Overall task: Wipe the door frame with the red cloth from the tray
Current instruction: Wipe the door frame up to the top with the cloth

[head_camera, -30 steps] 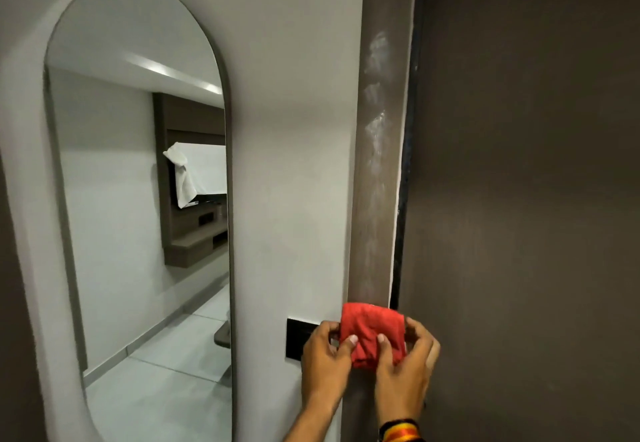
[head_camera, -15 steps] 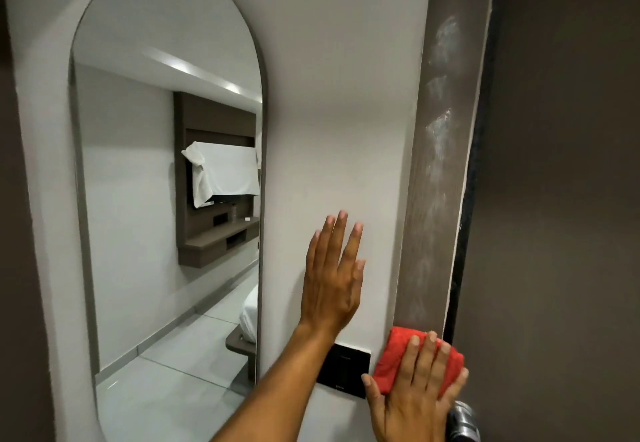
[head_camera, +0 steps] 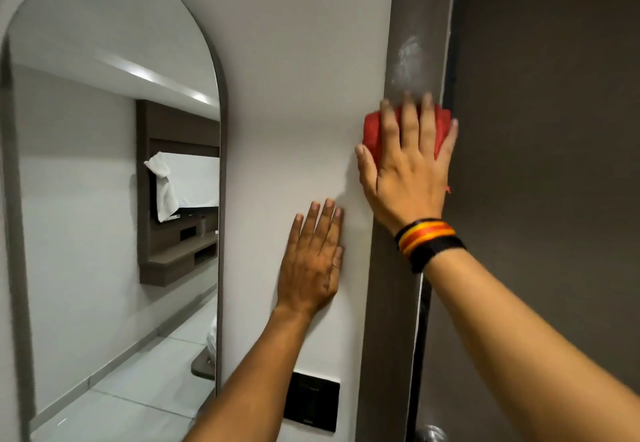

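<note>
Here the right hand [head_camera: 408, 171], fingers spread flat, presses the red cloth [head_camera: 374, 130] against the door frame [head_camera: 391, 286].

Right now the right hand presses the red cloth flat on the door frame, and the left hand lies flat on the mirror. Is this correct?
Not quite. In the head view the left hand lies flat on the white wall, between the mirror and the door frame, not on the mirror. The right hand does press the red cloth flat on the frame.

left hand [head_camera: 311, 261] flat, fingers together, right hand [head_camera: 408, 164] raised, fingers spread, pressing
</note>
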Demonstrator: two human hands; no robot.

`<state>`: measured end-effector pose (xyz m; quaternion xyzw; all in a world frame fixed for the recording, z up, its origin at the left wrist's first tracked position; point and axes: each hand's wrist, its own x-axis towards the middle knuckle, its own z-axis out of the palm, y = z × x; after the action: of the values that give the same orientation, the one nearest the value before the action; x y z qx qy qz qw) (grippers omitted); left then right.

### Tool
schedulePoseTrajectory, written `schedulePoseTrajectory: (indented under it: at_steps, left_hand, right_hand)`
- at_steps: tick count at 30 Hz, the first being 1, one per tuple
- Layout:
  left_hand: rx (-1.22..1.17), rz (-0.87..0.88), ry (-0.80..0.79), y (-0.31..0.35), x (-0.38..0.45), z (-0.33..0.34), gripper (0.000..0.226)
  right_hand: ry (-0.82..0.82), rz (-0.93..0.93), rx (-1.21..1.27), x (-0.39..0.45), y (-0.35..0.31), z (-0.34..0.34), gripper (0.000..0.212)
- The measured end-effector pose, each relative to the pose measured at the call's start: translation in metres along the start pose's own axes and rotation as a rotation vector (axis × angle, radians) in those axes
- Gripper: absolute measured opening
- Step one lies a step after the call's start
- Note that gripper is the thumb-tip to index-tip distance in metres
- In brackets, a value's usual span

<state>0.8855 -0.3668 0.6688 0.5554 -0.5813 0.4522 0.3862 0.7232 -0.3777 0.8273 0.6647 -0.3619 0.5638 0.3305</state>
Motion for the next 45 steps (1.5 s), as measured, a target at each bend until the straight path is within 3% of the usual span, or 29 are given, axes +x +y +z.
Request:
schedulePoseTrajectory:
  at_steps: [4, 10, 12, 15, 19, 22, 24, 27, 31, 34, 40, 45]
  left_hand:
    - [-0.042, -0.051, 0.028, 0.008, 0.006, -0.003, 0.060]
    - [-0.064, -0.070, 0.072, 0.020, 0.023, -0.001, 0.059]
    - [-0.056, -0.037, 0.076, 0.018, 0.021, 0.000, 0.058]
    - [-0.056, -0.023, 0.091, 0.016, 0.020, 0.002, 0.060]
    - [-0.075, -0.005, 0.111, 0.016, 0.019, 0.005, 0.065]
    - [-0.056, -0.037, 0.111, 0.019, 0.019, 0.001, 0.062]
    - [-0.060, -0.067, 0.112, 0.024, 0.025, -0.002, 0.059]
    - [-0.113, -0.087, 0.132, 0.035, 0.032, -0.005, 0.058]
    - [-0.100, -0.084, 0.128, 0.038, 0.032, -0.004, 0.061]
    - [-0.063, -0.081, 0.142, 0.036, 0.031, 0.000, 0.059]
    - [-0.049, -0.081, 0.172, 0.033, 0.031, 0.008, 0.059]
    - [-0.059, -0.097, 0.156, 0.036, 0.031, 0.002, 0.058]
  right_hand:
    - [0.001, 0.014, -0.028, -0.006, 0.000, -0.001, 0.078]
    - [-0.114, 0.075, -0.029, -0.208, -0.012, 0.020, 0.086]
    - [-0.154, 0.048, -0.045, -0.233, -0.011, 0.025, 0.090]
    - [-0.119, 0.000, -0.038, -0.173, -0.006, 0.021, 0.083]
    - [0.003, -0.022, -0.005, -0.014, 0.001, 0.001, 0.076]
    - [-0.039, -0.020, 0.003, 0.075, 0.005, -0.016, 0.074]
    - [-0.050, -0.010, 0.008, 0.080, 0.007, -0.017, 0.072]
    - [-0.042, -0.004, -0.005, 0.015, 0.004, -0.011, 0.073]
    - [-0.101, -0.151, -0.007, -0.037, 0.008, -0.008, 0.073]
    - [-0.084, -0.186, -0.012, 0.037, 0.015, -0.013, 0.074]
    - [-0.072, -0.064, -0.011, 0.224, 0.013, -0.038, 0.072]
    - [-0.056, -0.016, 0.003, 0.211, 0.009, -0.038, 0.070]
